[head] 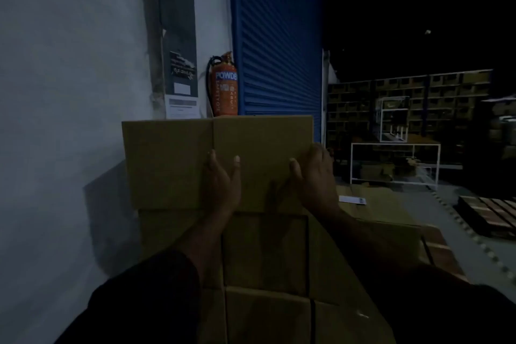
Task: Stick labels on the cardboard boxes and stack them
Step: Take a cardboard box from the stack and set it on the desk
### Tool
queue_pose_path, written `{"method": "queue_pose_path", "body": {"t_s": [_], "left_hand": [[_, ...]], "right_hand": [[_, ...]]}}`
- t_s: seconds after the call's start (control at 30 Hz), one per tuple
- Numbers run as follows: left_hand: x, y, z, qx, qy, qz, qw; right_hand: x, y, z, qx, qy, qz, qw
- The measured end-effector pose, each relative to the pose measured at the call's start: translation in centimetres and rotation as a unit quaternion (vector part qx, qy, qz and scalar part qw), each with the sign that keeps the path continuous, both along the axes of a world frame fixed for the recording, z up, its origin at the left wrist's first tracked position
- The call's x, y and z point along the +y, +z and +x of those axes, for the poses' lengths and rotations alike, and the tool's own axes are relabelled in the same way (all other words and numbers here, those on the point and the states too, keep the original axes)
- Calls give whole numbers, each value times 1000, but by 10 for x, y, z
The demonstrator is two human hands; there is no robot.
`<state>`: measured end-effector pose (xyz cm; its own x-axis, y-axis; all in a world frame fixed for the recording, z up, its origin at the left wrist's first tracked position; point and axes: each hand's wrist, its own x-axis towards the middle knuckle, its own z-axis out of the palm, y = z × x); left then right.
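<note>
Left hand [223, 184] and right hand [312, 176] press flat, fingers straight, on the top brown cardboard box [195, 162]; stiff, probably light; best held by opposite side edges.

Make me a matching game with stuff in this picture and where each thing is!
Things:
1. top cardboard box
2. fire extinguisher
3. white label
4. blue shutter

Places:
a. lying on a lower box at the right
b. under both hands, on the stack
c. behind the top box, right of the extinguisher
d. against the wall, left of the shutter

Pairs: 1-b, 2-d, 3-a, 4-c
</note>
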<state>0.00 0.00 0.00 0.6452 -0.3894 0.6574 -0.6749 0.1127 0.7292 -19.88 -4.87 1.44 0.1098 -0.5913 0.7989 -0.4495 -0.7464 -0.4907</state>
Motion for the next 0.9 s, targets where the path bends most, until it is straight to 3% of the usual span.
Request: {"method": "queue_pose_path", "body": {"t_s": [0.17,0.27,0.4,0.63,0.9], "left_hand": [[-27,-1,28,55,-14,4,998],[-41,-8,40,42,-6,-4,999],[-48,-4,39,59,10,-10,998],[-44,16,12,77,69,-48,994],[-16,32,-57,68,0,-174,982]], "right_hand": [[-15,8,18,-69,-6,64,996],[-28,4,28,-97,7,128,987],[-38,1,35,-148,22,145,978],[-29,-3,36,-177,-16,71,982],[2,9,-21,-214,-55,-31,975]]}}
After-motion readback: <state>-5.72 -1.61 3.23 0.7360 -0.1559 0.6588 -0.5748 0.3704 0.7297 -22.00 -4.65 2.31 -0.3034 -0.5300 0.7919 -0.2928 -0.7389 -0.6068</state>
